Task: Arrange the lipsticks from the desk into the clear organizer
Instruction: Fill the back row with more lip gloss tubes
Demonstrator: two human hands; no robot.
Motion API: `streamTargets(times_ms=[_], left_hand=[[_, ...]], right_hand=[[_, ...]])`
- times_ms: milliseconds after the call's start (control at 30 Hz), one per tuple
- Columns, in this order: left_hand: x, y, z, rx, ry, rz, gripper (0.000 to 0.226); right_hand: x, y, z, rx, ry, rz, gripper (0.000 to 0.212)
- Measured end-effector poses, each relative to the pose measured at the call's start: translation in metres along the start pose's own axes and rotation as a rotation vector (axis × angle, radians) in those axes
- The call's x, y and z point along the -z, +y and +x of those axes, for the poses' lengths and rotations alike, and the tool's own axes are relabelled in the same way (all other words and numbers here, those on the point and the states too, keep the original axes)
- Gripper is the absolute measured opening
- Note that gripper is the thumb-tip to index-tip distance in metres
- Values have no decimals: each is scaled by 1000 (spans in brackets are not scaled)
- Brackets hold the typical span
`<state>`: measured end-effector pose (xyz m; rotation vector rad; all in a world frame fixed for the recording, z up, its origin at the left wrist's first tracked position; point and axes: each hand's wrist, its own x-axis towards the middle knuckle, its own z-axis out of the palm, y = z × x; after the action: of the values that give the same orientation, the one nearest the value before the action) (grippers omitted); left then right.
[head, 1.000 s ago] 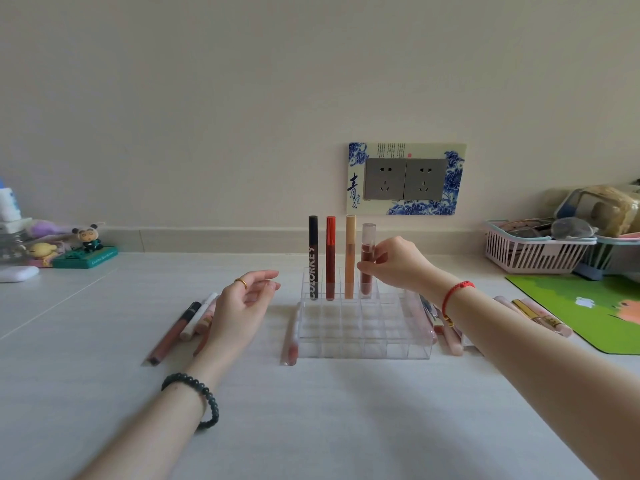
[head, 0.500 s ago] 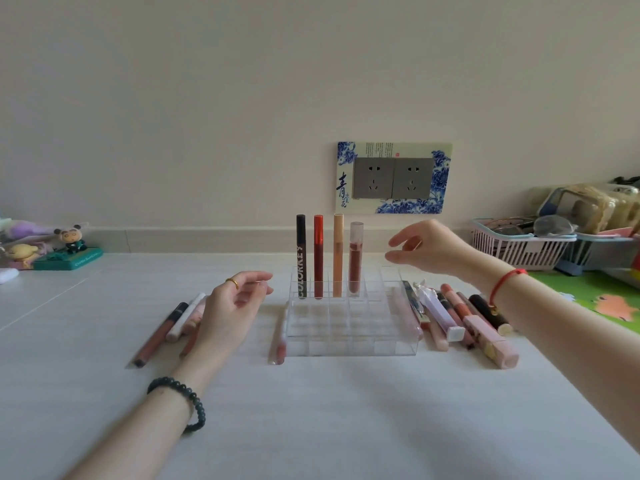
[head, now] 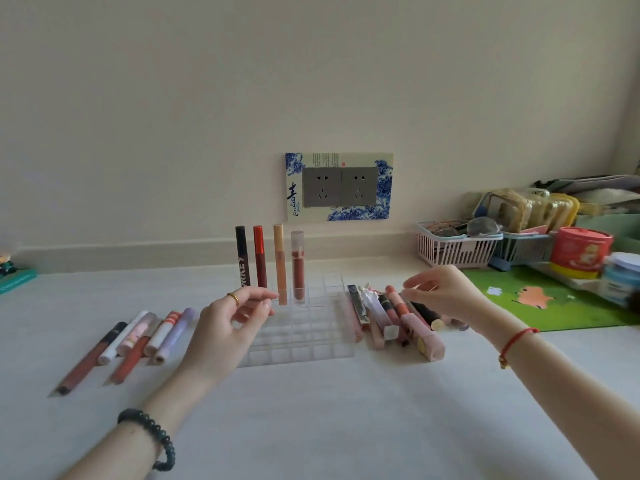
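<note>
The clear organizer (head: pixel 311 341) sits mid-desk with several tall lipsticks upright in its back row: black (head: pixel 242 256), red (head: pixel 259 256), peach (head: pixel 280 263) and a clear-capped brown one (head: pixel 298 268). A row of loose lipsticks (head: pixel 138 341) lies to its left, and a pile of lipsticks (head: pixel 394 317) lies to its right. My left hand (head: pixel 228 327) hovers over the organizer's left front part, fingers apart, holding nothing. My right hand (head: pixel 446 292) hangs just above the right pile, thumb and fingers spread, with nothing in it.
A pink basket (head: pixel 457 249) and a blue basket with pouches stand at the back right. A red tin (head: pixel 578 251) and a green mat (head: pixel 554 299) lie further right. A double wall socket (head: pixel 339 187) is behind the organizer.
My right hand let go of the brown lipstick in the back row and moved right and down over the pile. My left hand shifted right toward the organizer. The view panned right.
</note>
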<state>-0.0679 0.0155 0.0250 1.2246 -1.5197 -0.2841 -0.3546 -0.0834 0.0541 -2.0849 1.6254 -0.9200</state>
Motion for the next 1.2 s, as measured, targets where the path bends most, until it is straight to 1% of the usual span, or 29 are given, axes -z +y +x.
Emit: streamTargets(times_ms=[100, 167, 233, 300, 433, 533, 700, 833, 900, 1033, 1067, 1133, 1200], left_hand=[[-3, 0, 0, 8, -16, 25, 20], [-3, -1, -1, 12, -12, 39, 20], [-1, -1, -2, 13, -4, 40, 20], [0, 0, -3, 22, 6, 31, 19], [2, 1, -6, 47, 20, 5, 18], [6, -1, -6, 65, 47, -1, 17], [12, -7, -4, 58, 72, 26, 21], [16, -9, -2, 97, 75, -16, 20], [19, -12, -3, 108, 76, -31, 20], [23, -16, -2, 77, 84, -7, 20], [24, -16, -2, 62, 88, 7, 21], [26, -18, -1, 46, 93, 14, 25], [29, -20, -1, 41, 97, 11, 25]], right_hand=[[-16, -4, -4, 25, 1, 1, 18], [-27, -12, -3, 78, 2, -31, 18], [-39, -21, 0, 133, -15, -93, 19], [-49, -28, 6, 153, -28, -214, 19], [-63, -38, 16, 54, -39, -458, 23], [-66, -45, 21, 32, -60, -601, 25], [-65, -47, 30, -29, -95, -645, 33], [-64, -48, 38, -79, -143, -688, 40], [-66, -49, 41, -128, -153, -690, 42], [-73, -44, 43, -179, -76, -644, 34], [-73, -43, 43, -188, -64, -595, 30], [-69, -40, 42, -211, -65, -418, 22], [-62, -39, 42, -238, -60, -205, 27]])
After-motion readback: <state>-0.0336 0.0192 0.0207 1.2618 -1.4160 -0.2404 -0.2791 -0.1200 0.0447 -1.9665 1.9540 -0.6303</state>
